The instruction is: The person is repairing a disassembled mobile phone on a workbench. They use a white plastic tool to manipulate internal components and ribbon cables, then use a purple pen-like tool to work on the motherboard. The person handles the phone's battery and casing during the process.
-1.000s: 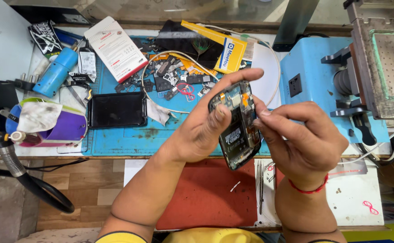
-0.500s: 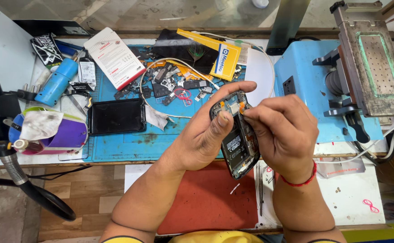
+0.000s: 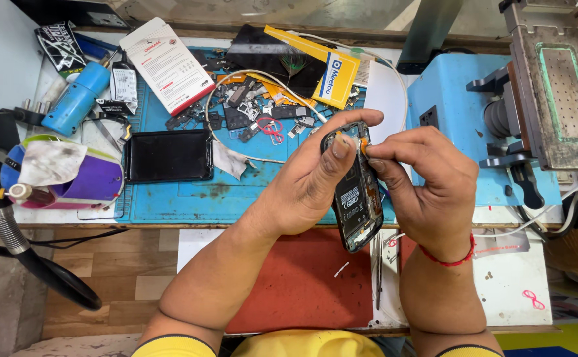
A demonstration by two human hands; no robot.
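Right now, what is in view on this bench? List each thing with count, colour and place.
opened phone: one, black, back off, held upright over the bench edge
blue work mat: one, on the bench top
dark screen panel: one, black, flat on the mat's left part
loose small parts: many, dark, heaped at the mat's far side
white cable: one, looped around the parts
white box: one, white and red, far left
yellow packet: one, far middle
blue cylinder: one, lying far left
blue machine: one, with grey metal plate, right
red pad: one, near edge
red wrist thread: one, right wrist
left hand: grips the phone's left side
right hand: fingers pinch at the phone's top
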